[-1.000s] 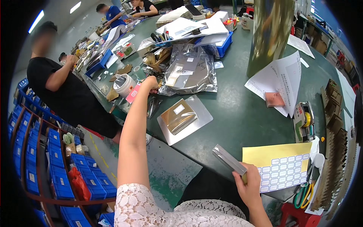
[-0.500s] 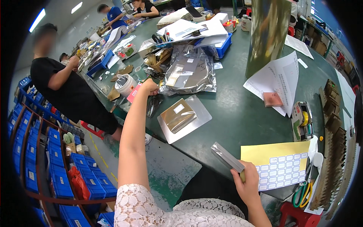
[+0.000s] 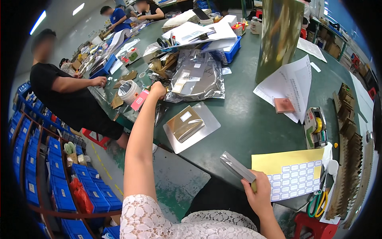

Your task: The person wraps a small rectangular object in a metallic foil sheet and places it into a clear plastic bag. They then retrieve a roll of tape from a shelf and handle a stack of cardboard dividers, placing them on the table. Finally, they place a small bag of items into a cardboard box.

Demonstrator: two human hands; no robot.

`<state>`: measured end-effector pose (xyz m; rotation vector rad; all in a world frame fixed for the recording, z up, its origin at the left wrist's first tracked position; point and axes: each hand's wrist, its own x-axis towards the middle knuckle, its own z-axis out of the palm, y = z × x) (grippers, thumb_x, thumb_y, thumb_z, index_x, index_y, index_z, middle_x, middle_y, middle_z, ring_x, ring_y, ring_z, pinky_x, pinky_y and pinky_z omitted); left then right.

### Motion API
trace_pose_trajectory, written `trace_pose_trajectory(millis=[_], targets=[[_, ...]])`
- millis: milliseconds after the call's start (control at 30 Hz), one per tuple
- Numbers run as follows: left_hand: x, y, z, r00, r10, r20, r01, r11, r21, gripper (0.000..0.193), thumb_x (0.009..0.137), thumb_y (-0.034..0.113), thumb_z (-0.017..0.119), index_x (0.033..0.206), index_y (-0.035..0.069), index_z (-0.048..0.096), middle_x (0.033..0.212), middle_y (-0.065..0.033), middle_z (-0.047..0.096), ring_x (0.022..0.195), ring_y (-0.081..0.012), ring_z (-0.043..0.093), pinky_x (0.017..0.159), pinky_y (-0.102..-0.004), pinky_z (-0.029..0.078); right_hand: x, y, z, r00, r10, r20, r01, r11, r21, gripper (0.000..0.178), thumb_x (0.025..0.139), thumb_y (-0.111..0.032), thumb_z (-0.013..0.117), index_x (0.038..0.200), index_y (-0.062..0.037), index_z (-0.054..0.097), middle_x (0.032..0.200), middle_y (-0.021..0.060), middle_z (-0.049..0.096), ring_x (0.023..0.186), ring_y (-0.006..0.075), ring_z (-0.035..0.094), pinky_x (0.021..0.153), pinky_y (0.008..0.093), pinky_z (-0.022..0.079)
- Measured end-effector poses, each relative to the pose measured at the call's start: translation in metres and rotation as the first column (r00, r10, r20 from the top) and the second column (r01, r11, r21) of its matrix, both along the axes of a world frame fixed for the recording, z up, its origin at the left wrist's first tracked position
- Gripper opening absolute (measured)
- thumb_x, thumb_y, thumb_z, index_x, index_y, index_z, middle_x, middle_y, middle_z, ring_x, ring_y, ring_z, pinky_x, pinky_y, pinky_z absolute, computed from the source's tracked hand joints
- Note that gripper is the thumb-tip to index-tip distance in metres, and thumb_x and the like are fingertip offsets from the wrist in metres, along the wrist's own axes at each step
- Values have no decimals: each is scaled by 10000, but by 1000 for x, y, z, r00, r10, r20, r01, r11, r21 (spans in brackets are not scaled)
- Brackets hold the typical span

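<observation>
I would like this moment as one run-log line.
right hand: holds wrapped grey bar | left hand: near pink card, grip unclear | table: wrapped gold-brown block on silver plate

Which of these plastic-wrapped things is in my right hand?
The narrow grey pack, gripped at one end by your right hand; the gold-brown package lies on a silver plate, and the large clear bag lies farther back.

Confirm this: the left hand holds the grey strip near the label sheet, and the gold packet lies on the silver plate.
Not quite: the head view shows the right hand holding the grey strip near the label sheet. The gold packet does lie on the silver plate.
</observation>
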<state>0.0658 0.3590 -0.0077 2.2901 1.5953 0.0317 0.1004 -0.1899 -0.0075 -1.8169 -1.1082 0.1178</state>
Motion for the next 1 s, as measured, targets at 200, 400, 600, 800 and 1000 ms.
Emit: trace_pose_trajectory(millis=[200,400,600,800,1000], targets=[[-1,-26,11,938,-26,347,87,983,-160,529,689,-123,383,1084,93,662,605,-61,556,465,-125,505,414,-258,385,2,0,1,1000,-11,-1,11,1000,-11,363,745,-35,691,1082,-37,557,970,116,616,852,300,564,751,373,427],[-14,-38,3,932,-362,8,329,857,397,399,715,-19,535,1064,115,674,1051,-211,606,987,-390,568,890,-425,451,1,0,0,1000,-1,-6,1,1000,-9,369,742,-33,693,1085,-37,556,979,117,617,861,298,563,752,370,428],[-28,-45,-12,857,-513,59,446,792,417,392,705,-64,525,1060,36,657,1160,-259,536,1062,-387,535,940,-404,426,2,0,-1,1000,0,-15,0,1000,-8,366,742,-30,691,1082,-35,557,986,118,619,860,297,563,756,372,428],[-37,-70,8,839,-535,-100,534,774,341,482,741,-50,537,1210,59,562,1305,-278,428,1149,-410,490,979,-400,413,0,1,4,999,-15,-35,15,1000,-11,331,749,-24,682,1059,-25,565,966,118,622,857,301,570,750,370,434],[-36,-99,24,853,-461,-244,518,802,298,462,769,-57,508,1215,59,537,1341,-226,402,1192,-378,455,982,-391,418,-3,1,2,998,-31,-61,30,999,-25,303,763,-30,675,1045,-21,566,957,126,617,854,307,573,752,364,435]])
